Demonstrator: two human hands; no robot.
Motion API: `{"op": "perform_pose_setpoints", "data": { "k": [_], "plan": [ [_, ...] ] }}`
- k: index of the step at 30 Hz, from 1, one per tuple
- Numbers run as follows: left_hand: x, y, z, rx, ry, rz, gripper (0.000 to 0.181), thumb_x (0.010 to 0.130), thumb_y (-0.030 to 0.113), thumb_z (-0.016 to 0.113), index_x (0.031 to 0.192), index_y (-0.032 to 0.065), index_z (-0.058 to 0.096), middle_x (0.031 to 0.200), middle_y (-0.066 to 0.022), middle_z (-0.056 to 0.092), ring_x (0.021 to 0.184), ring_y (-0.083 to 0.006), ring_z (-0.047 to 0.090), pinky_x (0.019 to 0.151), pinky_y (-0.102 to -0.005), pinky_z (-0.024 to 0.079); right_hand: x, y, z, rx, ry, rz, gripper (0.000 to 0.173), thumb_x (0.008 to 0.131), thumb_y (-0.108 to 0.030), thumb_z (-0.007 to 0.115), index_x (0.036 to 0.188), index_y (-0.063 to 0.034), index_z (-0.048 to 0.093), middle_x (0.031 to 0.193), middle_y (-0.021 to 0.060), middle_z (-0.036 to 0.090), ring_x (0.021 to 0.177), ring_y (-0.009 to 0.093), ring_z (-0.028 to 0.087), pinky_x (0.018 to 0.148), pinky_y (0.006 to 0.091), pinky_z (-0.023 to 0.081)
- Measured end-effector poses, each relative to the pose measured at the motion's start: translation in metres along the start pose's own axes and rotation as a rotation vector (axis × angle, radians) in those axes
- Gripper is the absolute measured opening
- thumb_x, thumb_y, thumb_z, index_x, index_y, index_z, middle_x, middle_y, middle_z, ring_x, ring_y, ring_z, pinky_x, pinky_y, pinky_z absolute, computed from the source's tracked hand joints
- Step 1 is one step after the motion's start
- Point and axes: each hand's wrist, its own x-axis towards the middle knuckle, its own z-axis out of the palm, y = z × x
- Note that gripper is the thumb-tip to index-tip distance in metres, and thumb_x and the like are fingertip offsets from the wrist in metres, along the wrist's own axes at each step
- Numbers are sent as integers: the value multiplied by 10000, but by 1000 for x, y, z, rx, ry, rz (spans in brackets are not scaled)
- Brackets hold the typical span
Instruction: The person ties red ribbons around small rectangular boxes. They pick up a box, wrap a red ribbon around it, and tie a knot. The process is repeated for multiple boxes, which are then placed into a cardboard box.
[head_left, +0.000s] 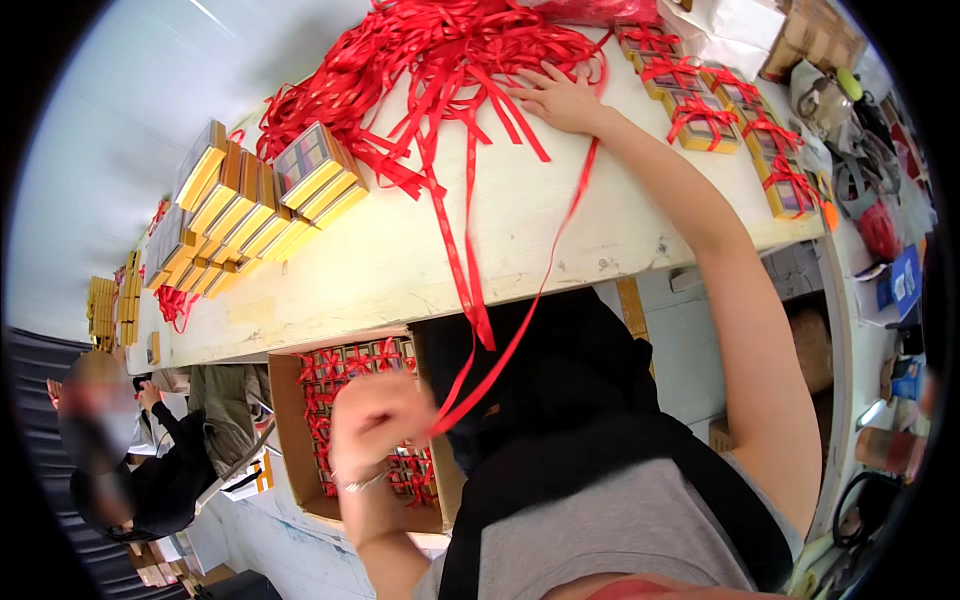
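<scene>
My left hand (379, 420), blurred and wearing a bracelet, is closed around a red ribbon (491, 382) near my lap. From it the ribbon runs up over the table edge toward the heap. My right hand (566, 101) lies with fingers apart on the white tabletop, at the near right side of a large tangle of red ribbons (442, 52). One ribbon strand passes beneath its wrist. A few ribbon ends (457, 262) hang from the heap over the edge of the table (600, 232).
Yellow-sided boxes with clear lids (247, 202) are stacked at left. Ribbon-tied boxes (701, 124) line the right side. Below the table, a cardboard carton (289, 442) holds many ribbon-tied boxes. Another person (176, 480) sits at far left. Bags and a jug (817, 94) stand right.
</scene>
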Motion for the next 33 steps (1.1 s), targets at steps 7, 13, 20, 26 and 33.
{"op": "perform_pose_setpoints", "data": {
  "k": [7,13,20,26,33],
  "plan": [
    [-498,-143,-125,1019,-271,-1845,167,686,113,733,807,2,701,768,-96,689,685,-207,664,614,-357,512,90,8,29,65,-120,123,524,945,-511,269,1433,-319,283,1516,-36,229,1396,272,201,1036,689,167],
    [-604,-134,-60,1068,-63,-2138,432,693,221,756,1067,40,638,1176,-123,616,1042,-253,615,852,-374,515,96,-56,-34,-78,-306,106,467,891,-352,465,1350,-267,445,1358,32,468,1245,281,444,903,682,343],
    [-243,-152,-88,1050,240,-1028,169,829,175,555,908,49,634,865,-185,639,836,-361,614,731,-450,495,120,-254,-85,302,132,-615,1028,640,-357,767,1457,-95,200,1446,196,314,1379,333,206,1104,397,248],
    [-117,-102,-46,636,314,-307,108,782,3,642,889,11,634,782,-101,642,629,-161,596,584,-264,477,125,-279,-117,127,-126,-544,953,570,-274,768,1399,-135,319,1246,193,475,1192,366,416,937,472,401],
    [-95,-98,-23,26,464,-382,60,809,-2,659,864,-7,634,700,-1,624,598,-10,545,520,-156,421,-116,-185,-129,-126,-53,180,683,593,-399,747,1141,-45,542,1086,191,514,1043,372,494,750,505,452]
  ]
}}
